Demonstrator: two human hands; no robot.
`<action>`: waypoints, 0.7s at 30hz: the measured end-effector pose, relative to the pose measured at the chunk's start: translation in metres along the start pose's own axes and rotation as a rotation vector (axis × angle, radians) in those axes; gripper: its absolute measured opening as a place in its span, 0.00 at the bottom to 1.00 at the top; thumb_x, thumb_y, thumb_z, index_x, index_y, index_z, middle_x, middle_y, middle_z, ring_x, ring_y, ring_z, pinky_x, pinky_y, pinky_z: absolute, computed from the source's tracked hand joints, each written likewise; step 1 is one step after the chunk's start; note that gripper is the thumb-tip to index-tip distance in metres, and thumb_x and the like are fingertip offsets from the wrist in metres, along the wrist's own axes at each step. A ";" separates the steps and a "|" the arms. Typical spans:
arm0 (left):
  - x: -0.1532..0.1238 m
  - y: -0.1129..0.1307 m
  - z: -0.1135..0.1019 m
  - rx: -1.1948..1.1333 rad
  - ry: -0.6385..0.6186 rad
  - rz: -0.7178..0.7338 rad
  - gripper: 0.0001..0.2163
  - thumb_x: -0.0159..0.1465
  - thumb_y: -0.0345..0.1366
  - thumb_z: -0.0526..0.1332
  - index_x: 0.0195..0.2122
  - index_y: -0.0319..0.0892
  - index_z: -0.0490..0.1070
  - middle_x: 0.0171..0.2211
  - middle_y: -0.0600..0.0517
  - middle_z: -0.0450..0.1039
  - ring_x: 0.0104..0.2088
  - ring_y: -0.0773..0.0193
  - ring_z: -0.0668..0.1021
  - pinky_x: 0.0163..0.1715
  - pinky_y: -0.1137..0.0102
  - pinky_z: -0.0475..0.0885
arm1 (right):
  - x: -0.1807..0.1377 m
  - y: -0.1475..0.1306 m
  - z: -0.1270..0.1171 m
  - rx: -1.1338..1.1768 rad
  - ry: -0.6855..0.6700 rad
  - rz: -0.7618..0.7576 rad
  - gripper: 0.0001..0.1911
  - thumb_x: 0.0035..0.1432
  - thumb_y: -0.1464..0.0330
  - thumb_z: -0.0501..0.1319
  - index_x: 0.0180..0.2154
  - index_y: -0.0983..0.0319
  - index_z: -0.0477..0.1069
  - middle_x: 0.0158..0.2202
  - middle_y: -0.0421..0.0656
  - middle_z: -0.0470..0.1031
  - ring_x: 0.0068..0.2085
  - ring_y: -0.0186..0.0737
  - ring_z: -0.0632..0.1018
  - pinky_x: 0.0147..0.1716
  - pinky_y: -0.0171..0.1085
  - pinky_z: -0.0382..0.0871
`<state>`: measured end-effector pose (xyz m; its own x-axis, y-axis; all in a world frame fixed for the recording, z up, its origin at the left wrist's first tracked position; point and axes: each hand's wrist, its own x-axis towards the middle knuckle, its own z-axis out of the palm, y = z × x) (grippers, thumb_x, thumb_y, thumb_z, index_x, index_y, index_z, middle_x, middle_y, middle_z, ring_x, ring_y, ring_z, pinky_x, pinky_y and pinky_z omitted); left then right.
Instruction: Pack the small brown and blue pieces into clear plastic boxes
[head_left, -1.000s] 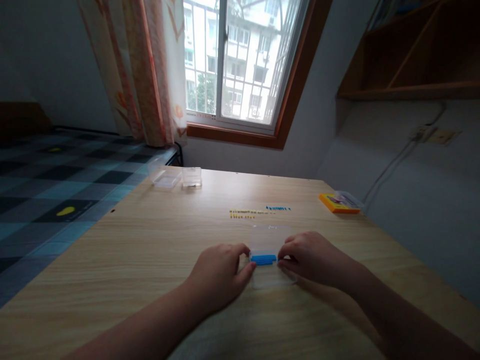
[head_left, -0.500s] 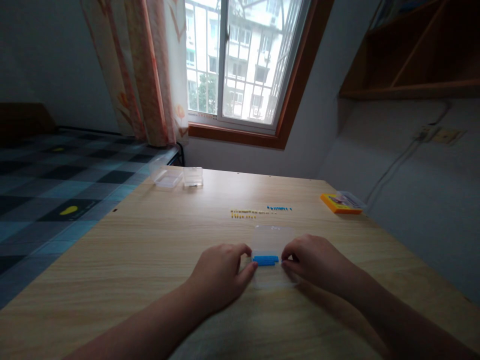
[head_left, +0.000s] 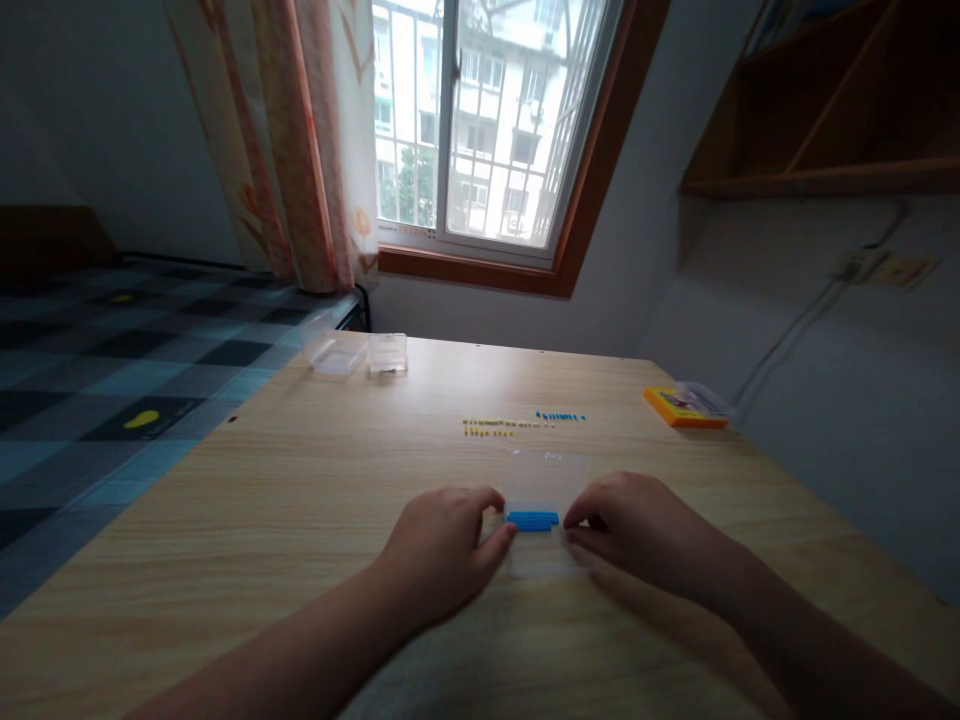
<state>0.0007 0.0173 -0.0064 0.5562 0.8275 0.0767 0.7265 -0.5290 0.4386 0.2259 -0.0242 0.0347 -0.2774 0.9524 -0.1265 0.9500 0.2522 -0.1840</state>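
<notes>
A clear plastic board (head_left: 550, 478) lies flat on the table, with a compact block of small blue pieces (head_left: 532, 521) in rows on it. My left hand (head_left: 448, 540) is at the board's left edge. Its thumb and forefinger curl around the left end of the blue block, touching the board. My right hand (head_left: 630, 520) is just right of the block, over the board's right side, thumb and forefinger pinched together. Whatever is between those fingertips is too small to tell.
Beyond the board lie rows of tiny yellow pieces (head_left: 487, 433) and tiny blue pieces (head_left: 561, 416). Two clear plastic boxes (head_left: 387, 355) stand at the table's far left. An orange box (head_left: 686, 408) sits near the right edge. A bed (head_left: 172, 350) adjoins the left side.
My right hand has shifted very slightly, its pinched fingers staying by the right end of the blue block. My left hand keeps its place on the board's left edge.
</notes>
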 end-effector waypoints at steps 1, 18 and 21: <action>0.000 0.000 0.000 0.000 -0.002 -0.002 0.14 0.64 0.45 0.57 0.45 0.46 0.77 0.31 0.50 0.79 0.33 0.57 0.78 0.34 0.65 0.68 | -0.001 0.000 -0.001 0.044 -0.018 -0.023 0.11 0.57 0.69 0.60 0.32 0.54 0.82 0.29 0.38 0.82 0.29 0.35 0.77 0.29 0.32 0.60; 0.000 -0.001 0.001 0.003 -0.005 0.008 0.15 0.65 0.45 0.56 0.45 0.45 0.77 0.32 0.49 0.79 0.33 0.56 0.78 0.34 0.64 0.68 | -0.005 0.003 -0.001 -0.055 -0.006 -0.034 0.10 0.57 0.70 0.60 0.33 0.55 0.81 0.33 0.40 0.82 0.34 0.38 0.78 0.32 0.34 0.61; 0.000 -0.001 0.002 0.000 0.000 0.008 0.14 0.65 0.44 0.57 0.45 0.45 0.77 0.31 0.49 0.79 0.32 0.56 0.78 0.34 0.64 0.68 | -0.006 0.004 -0.002 -0.059 0.025 0.008 0.13 0.57 0.72 0.60 0.38 0.53 0.82 0.37 0.40 0.82 0.37 0.40 0.80 0.35 0.35 0.63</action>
<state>0.0009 0.0179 -0.0083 0.5622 0.8231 0.0807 0.7218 -0.5359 0.4380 0.2317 -0.0281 0.0365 -0.2670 0.9581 -0.1035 0.9592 0.2538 -0.1248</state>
